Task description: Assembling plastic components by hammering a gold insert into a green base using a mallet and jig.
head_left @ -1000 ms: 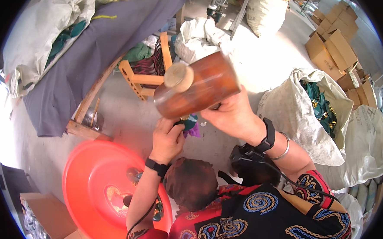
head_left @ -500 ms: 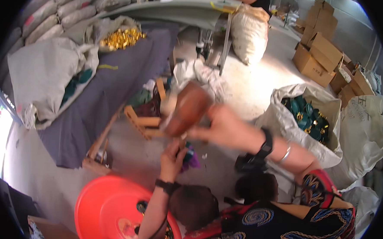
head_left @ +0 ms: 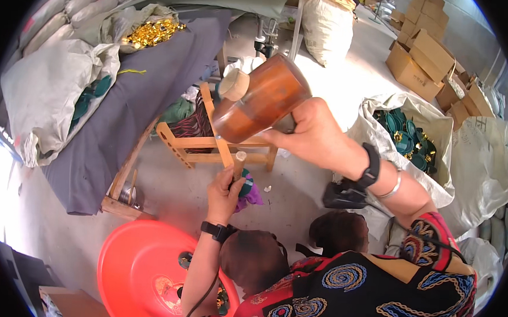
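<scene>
My right hand (head_left: pixel 316 130) is closed round the handle of a mallet, most of that handle hidden by my fingers. The mallet head (head_left: pixel 263 98) is a brown, translucent cylinder with a pale round knob on its side, held above and apart from my left hand. Below it, my left hand (head_left: pixel 223 194) grips a short wooden rod (head_left: pixel 240 159) upright, its flat top showing. The rod's lower end is hidden. Right beside those fingers are a dark green piece (head_left: pixel 245 183) and some purple cloth (head_left: pixel 251 198).
A red basin (head_left: pixel 127 266) with green pieces stands at lower left. Beyond my hands is a wooden folding frame (head_left: pixel 220 151). A grey-covered table (head_left: pixel 136 112) holds a sack and gold pieces (head_left: pixel 154 34). An open sack of green parts (head_left: pixel 401 140) and cardboard boxes (head_left: pixel 413 72) are right.
The mallet has risen away from the rod and is no longer blurred. My left hand keeps its grip on the rod. The whole view has shifted slightly.
</scene>
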Demonstrator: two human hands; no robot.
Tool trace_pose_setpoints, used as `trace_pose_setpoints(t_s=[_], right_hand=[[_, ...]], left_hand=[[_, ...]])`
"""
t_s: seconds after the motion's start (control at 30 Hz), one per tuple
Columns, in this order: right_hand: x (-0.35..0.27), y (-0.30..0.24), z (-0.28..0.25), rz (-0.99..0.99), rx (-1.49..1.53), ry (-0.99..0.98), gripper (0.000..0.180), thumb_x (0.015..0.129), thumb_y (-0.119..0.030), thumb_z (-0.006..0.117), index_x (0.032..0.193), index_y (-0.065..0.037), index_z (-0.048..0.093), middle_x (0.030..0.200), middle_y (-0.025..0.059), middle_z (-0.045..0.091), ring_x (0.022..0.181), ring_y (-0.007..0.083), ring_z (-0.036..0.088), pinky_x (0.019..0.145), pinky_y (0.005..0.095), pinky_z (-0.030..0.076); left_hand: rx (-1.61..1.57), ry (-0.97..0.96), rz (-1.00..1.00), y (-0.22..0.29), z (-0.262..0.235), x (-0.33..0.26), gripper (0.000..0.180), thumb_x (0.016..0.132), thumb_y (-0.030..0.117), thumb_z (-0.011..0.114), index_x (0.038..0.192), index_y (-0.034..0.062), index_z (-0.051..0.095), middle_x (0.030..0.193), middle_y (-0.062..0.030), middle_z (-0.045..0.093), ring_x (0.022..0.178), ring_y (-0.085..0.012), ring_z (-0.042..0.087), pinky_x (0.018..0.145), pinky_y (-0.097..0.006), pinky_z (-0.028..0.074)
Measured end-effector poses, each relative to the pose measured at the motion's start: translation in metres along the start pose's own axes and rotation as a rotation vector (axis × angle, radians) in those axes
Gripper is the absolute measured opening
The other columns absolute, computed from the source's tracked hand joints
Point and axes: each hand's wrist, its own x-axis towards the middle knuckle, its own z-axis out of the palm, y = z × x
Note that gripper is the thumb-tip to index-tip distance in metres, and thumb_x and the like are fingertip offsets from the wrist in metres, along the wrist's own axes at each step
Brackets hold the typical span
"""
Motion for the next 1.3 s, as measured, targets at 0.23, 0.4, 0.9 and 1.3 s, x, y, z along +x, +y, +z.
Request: trace_pose_setpoints(t_s=[0.23,0.4,0.9,1.3], right_hand=[[-0.006,0.012,0.066,-0.156,0.097,-0.112,0.016,0.065,-0.011,0.069,0.066,0.002,0.059,0.062,0.0205,0.054,0.052,0.0330,0.054,0.047,0.0334,0.043],[-0.011,0.027,0.058,0.012,0.217,0.188,0.014,0.065,-0.007,0.066,0.071,0.004,0.061,0.065,0.0209,0.058,0.052,0.0301,0.057,0.050,0.0333,0.046],[-0.110,0.080,0.058,0.370,0.651,0.447,0.029,0.067,-0.002,0.062,0.094,0.006,0.059,0.074,0.0206,0.064,0.074,0.0180,0.063,0.068,0.0343,0.049],[-0.111,0.094,0.038,0.515,0.847,0.304,0.019,0.075,0.008,0.058,0.093,0.002,0.058,0.081,0.0071,0.062,0.059,0.0115,0.057,0.051,0.0240,0.048]], left_hand=[[-0.082,-0.056,-0.063,0.012,-0.004,0.006,0.028,0.075,0.005,0.068,0.102,0.0061,0.062,0.095,-0.0127,0.064,0.082,-0.0308,0.061,0.073,-0.034,0.049],[0.018,-0.081,-0.038,0.006,-0.011,0.013,0.030,0.075,0.003,0.068,0.104,0.0034,0.061,0.088,-0.0107,0.065,0.077,-0.0168,0.061,0.070,-0.028,0.048],[-0.636,-0.403,0.153,0.283,0.106,0.123,0.038,0.087,0.006,0.057,0.122,-0.0052,0.050,0.117,-0.0141,0.058,0.112,-0.0200,0.053,0.094,-0.030,0.041],[0.366,0.477,-0.420,-0.022,-0.190,-0.073,0.023,0.084,0.010,0.058,0.102,-0.0033,0.063,0.091,-0.0117,0.068,0.079,-0.0170,0.063,0.072,-0.029,0.049]])
